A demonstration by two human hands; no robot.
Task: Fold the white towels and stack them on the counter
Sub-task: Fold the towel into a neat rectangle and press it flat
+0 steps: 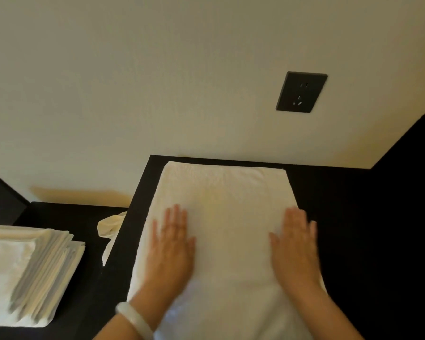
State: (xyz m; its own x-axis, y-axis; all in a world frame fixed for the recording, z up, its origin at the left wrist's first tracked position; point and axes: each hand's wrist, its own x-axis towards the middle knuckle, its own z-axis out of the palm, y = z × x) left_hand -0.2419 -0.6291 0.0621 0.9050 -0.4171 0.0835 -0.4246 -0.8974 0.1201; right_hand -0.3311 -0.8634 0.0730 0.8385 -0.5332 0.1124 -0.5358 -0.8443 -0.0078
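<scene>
Pressing the white towel (pixel 226 192), left hand (pixel 171 246) and right hand (pixel 296 246) lie flat, fingers (pixel 179 217) straight. Folded stack (pixel 22 266) lower left; socket (pixel 301 92) upper right.

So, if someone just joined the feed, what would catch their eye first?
The left hand and right hand press flat on the white towel spread on the dark counter, centre frame. A stack of folded towels sits lower left; a black wall socket hangs upper right.

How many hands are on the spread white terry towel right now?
2: the left hand lies flat on the white terry towel's left part; the right hand lies flat near its right edge.
</scene>
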